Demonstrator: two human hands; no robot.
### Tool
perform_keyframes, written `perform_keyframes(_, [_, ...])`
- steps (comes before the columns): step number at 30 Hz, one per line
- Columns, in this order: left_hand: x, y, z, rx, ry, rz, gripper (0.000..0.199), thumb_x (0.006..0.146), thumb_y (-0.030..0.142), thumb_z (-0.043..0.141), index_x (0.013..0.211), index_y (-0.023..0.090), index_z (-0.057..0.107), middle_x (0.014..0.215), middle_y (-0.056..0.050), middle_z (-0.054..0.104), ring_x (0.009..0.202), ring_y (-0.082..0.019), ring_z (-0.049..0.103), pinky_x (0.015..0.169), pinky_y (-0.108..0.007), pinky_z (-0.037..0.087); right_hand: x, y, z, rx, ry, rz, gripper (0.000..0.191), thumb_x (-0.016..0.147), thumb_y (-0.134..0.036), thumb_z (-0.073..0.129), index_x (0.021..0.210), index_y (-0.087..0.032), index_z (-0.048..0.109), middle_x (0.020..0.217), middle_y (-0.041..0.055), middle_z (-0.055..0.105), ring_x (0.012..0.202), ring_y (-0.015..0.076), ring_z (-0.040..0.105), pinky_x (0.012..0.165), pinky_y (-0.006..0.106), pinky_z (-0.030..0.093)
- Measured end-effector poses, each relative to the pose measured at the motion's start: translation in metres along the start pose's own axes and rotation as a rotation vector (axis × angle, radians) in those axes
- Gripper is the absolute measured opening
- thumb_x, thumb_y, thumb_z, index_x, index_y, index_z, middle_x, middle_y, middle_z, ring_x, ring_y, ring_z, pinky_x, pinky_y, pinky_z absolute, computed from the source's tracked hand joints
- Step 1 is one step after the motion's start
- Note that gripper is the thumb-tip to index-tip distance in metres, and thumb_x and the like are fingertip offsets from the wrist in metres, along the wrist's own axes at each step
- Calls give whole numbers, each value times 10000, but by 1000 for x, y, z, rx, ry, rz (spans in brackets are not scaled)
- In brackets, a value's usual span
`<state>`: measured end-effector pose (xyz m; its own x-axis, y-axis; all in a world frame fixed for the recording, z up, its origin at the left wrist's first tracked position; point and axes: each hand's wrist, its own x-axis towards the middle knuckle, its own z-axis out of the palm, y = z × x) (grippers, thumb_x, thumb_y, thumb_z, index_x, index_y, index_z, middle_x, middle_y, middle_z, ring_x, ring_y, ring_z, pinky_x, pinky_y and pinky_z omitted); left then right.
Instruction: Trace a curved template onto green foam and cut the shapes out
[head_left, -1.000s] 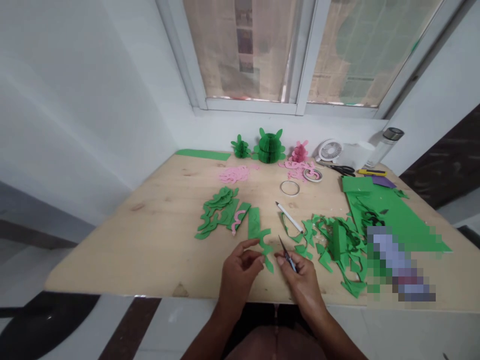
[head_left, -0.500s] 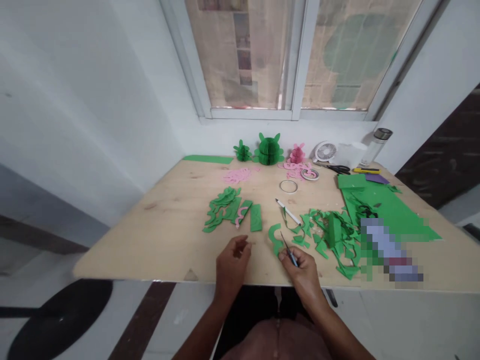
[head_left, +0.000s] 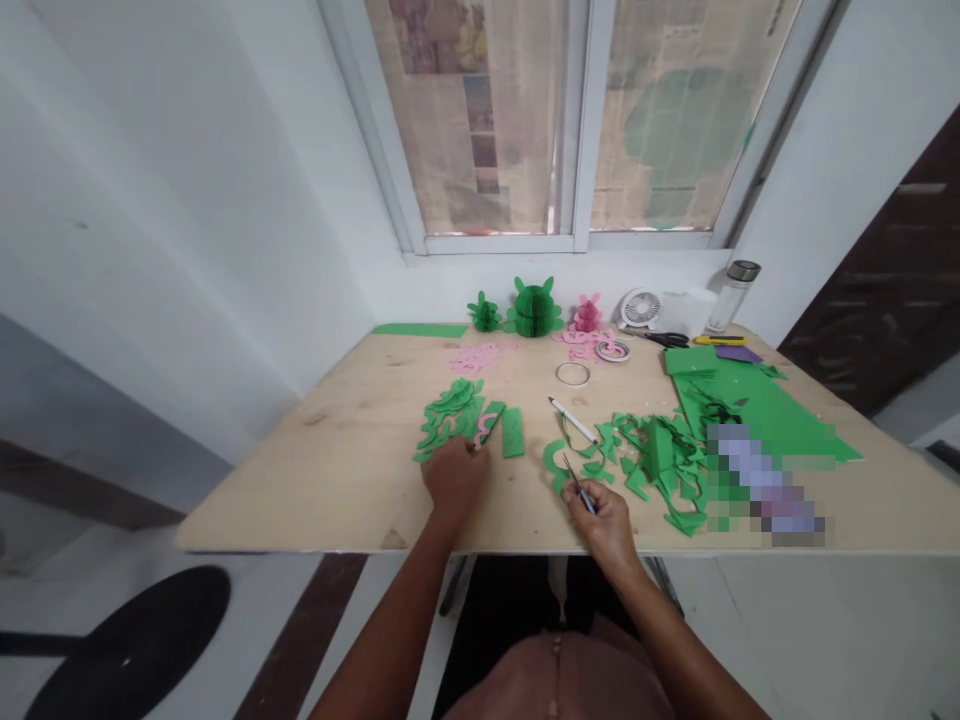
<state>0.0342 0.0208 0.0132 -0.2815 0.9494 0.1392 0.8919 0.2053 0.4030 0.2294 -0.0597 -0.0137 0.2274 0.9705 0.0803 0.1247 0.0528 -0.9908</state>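
Note:
My right hand (head_left: 602, 515) holds a slim craft knife (head_left: 579, 484) with a blue handle, and a curved green paper piece (head_left: 555, 462) is pinched in the same fingers. My left hand (head_left: 456, 478) is at the near edge of a pile of green paper cutouts (head_left: 454, 396). Its fingertips are mostly hidden, close to a green strip with a pink curved piece (head_left: 484, 428) on it. A green rectangle (head_left: 512, 432) lies just right of that strip.
Green scraps (head_left: 660, 455) lie right of my right hand, with a white pen (head_left: 574, 420) beside them. Behind stand green paper figures (head_left: 534, 308), a pink figure (head_left: 588, 314), a small fan (head_left: 640, 308) and a bottle (head_left: 732, 297). Black scissors (head_left: 666, 340) lie near the fan.
My left hand has moved forward from the bare tabletop to the green cutout pile. My right hand still holds the knife and curved piece. The whole view has shifted slightly.

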Motion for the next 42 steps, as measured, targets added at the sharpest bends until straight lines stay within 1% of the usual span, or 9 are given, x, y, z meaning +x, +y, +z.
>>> perform_keyframes(7, [0, -4, -1, -15, 16, -45, 239, 781, 328, 521, 888, 194, 688, 869, -104, 720, 907, -288, 633, 748, -365, 399, -2, 2, -1, -24, -27, -26, 316, 694, -463, 614, 609, -158, 614, 497, -52, 367, 478, 104, 321, 441, 224, 253])
perform_keyframes(15, [2, -37, -25, -44, 124, -159, 270, 786, 337, 513, 929, 169, 669, 949, -166, 683, 995, -347, 580, 767, -418, 396, -4, 6, -2, -25, -33, -49, 326, 689, -474, 616, 607, -159, 621, 502, -48, 384, 498, 109, 332, 457, 227, 262])
perform_keyframes(20, [-18, -38, -29, -197, 160, -128, 353, 796, 339, 486, 1057, 139, 616, 1019, -173, 652, 1074, -343, 539, 853, -443, 389, -6, 3, -2, -15, -51, -49, 293, 692, -439, 620, 603, -160, 623, 511, -48, 404, 497, 108, 337, 466, 228, 268])
perform_keyframes(23, [-39, -24, -24, -383, 51, -42, 309, 793, 340, 484, 996, 165, 638, 966, -112, 685, 961, -264, 609, 834, -366, 439, -6, 0, -2, -8, -50, -43, 253, 694, -400, 628, 620, -158, 631, 520, -48, 413, 497, 105, 340, 461, 225, 263])
perform_keyframes(28, [-60, 8, -16, -709, -274, 57, 354, 780, 418, 507, 956, 149, 653, 823, -75, 726, 692, -189, 666, 594, -285, 504, -2, -6, 1, 5, -44, -20, 219, 700, -357, 624, 596, -165, 603, 497, -57, 369, 476, 97, 310, 441, 220, 242])
perform_keyframes(30, [-60, 19, -14, -979, -438, -25, 388, 741, 404, 578, 1012, 131, 627, 890, -106, 724, 681, -178, 663, 567, -277, 501, -1, -7, 3, 16, -57, -12, 212, 701, -344, 628, 590, -166, 595, 496, -57, 374, 475, 95, 314, 440, 218, 243])
perform_keyframes(33, [-56, 29, -14, -1339, -622, -220, 375, 638, 332, 710, 949, 135, 636, 804, -89, 710, 625, -150, 634, 562, -260, 481, 0, -8, 7, 40, -83, 3, 206, 694, -333, 644, 584, -165, 599, 505, -50, 409, 482, 95, 335, 447, 216, 257])
perform_keyframes(37, [-53, 32, -16, -1435, -660, -281, 286, 557, 308, 773, 757, 146, 648, 627, -16, 652, 554, -112, 578, 537, -224, 439, 1, -9, 12, 63, -107, 39, 223, 685, -352, 660, 582, -160, 613, 493, -51, 415, 470, 91, 328, 445, 216, 252])
perform_keyframes(42, [-51, 34, -17, -1447, -667, -293, 260, 517, 308, 791, 637, 128, 647, 580, -17, 628, 528, -102, 549, 515, -213, 408, 5, -11, 16, 84, -137, 67, 245, 675, -392, 676, 598, -166, 624, 522, -36, 455, 497, 102, 357, 462, 220, 276])
